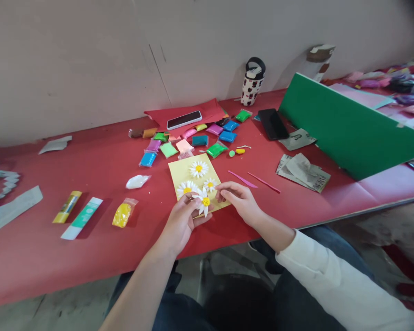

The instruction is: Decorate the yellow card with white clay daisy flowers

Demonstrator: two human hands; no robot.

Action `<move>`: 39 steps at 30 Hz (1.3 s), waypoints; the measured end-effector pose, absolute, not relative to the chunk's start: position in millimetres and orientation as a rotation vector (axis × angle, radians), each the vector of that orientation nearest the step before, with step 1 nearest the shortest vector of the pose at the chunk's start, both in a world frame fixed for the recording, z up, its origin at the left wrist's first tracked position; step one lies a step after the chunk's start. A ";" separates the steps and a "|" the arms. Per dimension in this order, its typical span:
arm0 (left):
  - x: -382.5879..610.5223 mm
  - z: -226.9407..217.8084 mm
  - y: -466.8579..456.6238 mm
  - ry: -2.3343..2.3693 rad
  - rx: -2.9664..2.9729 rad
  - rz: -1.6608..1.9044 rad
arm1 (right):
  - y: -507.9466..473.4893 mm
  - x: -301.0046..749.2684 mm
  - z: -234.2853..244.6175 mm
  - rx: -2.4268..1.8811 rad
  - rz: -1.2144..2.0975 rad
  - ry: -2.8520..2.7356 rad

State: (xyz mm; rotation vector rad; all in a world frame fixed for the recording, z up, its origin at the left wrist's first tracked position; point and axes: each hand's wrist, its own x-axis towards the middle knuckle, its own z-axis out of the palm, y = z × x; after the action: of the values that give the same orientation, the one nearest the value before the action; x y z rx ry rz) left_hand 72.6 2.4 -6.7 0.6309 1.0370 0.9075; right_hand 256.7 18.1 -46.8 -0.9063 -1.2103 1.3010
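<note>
A pale yellow card (184, 172) lies on the red-covered table (72, 243), with white daisies with yellow centres on it, probably modelling clay. My left hand (179, 223) grips the lowest daisy (203, 202) at the card's front edge. My right hand (238, 200) is just to the right, its fingertips at the card and near that daisy's petals. Two more daisies (186, 187) (210, 185) sit beside the held one, and a larger one (198, 169) is higher on the card.
Several packets of coloured clay (193, 138) lie behind the card. Two pink modelling tools (242, 179) lie to its right, and a bag of yellow clay (123, 214) to its left. Two phones (184, 120) (273, 124), a bottle (253, 82) and a green board (348, 124) stand farther back.
</note>
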 end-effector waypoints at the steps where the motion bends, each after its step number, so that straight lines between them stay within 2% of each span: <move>1: 72.8 -7.4 1.9 1.038 0.636 0.902 | 17.7 256.5 -46.8 -0.918 1.289 -1.230; 8: 76.2 -11.8 -6.1 1.089 0.788 0.939 | 10.8 252.5 -49.0 -1.111 1.184 -1.520; 14: 76.4 -14.0 -9.1 1.144 0.836 0.939 | 12.1 248.5 -48.6 -1.141 1.186 -1.516; 20: 61.6 -19.6 -7.0 1.316 1.297 0.833 | 12.3 247.4 -46.4 -1.168 1.148 -1.577; 22: 53.6 -16.6 -6.3 1.400 1.461 0.778 | 12.1 248.3 -46.0 -1.199 1.070 -1.658; 28: 19.7 -4.2 1.8 1.777 1.863 0.767 | 15.6 260.9 -43.2 -1.317 0.565 -1.925; 35: -29.4 -13.2 27.0 2.079 2.126 0.890 | 21.9 273.5 -43.5 -1.326 0.523 -1.897; 39: -50.1 -18.4 59.5 2.283 2.193 0.679 | 23.3 272.7 -46.0 -1.297 0.558 -1.896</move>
State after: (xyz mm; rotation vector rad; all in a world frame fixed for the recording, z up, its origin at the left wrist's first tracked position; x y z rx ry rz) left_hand -50.1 59.5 -18.4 2.1925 2.2833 0.6786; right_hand 272.7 23.3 -46.0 -1.2969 -1.8957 0.5577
